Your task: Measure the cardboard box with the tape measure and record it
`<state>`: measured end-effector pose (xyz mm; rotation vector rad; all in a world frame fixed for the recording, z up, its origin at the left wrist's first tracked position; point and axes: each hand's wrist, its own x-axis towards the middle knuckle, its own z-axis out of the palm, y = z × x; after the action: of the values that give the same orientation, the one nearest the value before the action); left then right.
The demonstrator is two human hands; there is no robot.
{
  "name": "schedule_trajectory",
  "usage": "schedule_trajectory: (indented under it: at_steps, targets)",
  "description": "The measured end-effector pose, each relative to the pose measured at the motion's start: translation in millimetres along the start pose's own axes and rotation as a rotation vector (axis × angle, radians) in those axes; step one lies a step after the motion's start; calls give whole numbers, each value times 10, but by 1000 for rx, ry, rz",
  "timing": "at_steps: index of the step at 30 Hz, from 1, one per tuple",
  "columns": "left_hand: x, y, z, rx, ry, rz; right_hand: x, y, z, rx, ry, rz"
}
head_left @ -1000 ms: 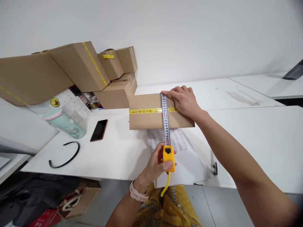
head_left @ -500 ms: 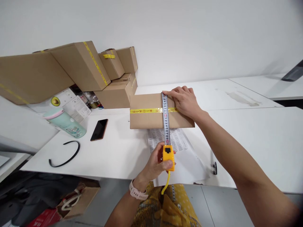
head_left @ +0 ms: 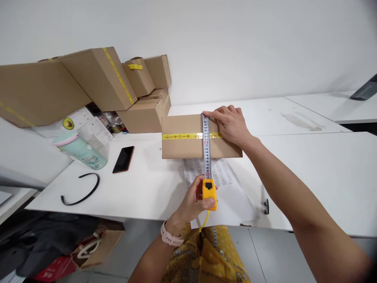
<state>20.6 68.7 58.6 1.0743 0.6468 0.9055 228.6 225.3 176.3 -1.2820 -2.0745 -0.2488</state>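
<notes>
A cardboard box (head_left: 179,147) banded with yellow tape lies on the white table. Across its top runs the extended steel blade of a yellow tape measure (head_left: 209,194). My left hand (head_left: 191,202) is closed around the tape measure's case, in front of the box's near edge, and a yellow strap hangs below it. At the far edge, my right hand (head_left: 231,122) rests on the box. Its index finger presses the blade's end there and the other fingers are curled. Under the blade and case lies a printed sheet (head_left: 232,204), its far part hidden by the box.
Several cardboard boxes (head_left: 141,116) are stacked at the back left. Nearer stand a mint-green tumbler (head_left: 85,151), a phone (head_left: 123,159) and a black curved band (head_left: 96,188). To the right of the sheet is a small black-ended object (head_left: 266,206). The table (head_left: 141,200) ends just before my lap.
The whole view has shifted slightly, with everything sitting a little higher in the picture. Both hands, the tape measure and the box keep the same arrangement.
</notes>
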Motion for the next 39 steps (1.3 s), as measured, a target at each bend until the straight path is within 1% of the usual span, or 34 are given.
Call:
schedule_trajectory:
  at_steps: [5, 12, 19, 21, 24, 29, 33, 36, 39]
  targets:
    - [-16, -5, -10, 27, 1, -8, -13, 4, 10, 11, 16, -11]
    - [-30, 2, 7, 18, 3, 7, -30, -21, 0, -14, -5, -1]
    - [-16, -25, -22, 39, -12, 17, -33, -18, 2, -10, 18, -18]
    - [-54, -39, -45, 59, -5, 34, -39, -34, 3, -26, 18, -14]
    - [-186, -81, -96, 85, -4, 40, -83, -88, 16, -85, 19, 2]
    - [-427, -230, -207, 151, -15, -8, -273, -248, 18, -251, 20, 12]
    - [-434, -306, -257, 218, -18, -54, -477, -352, 25, -317, 15, -2]
    - [-407, -269, -227, 249, -64, -79, -719, -361, 121, -315, 59, -20]
    - [-404, -197, -184, 256, -81, -108, -1045, -310, 318, -302, 123, -80]
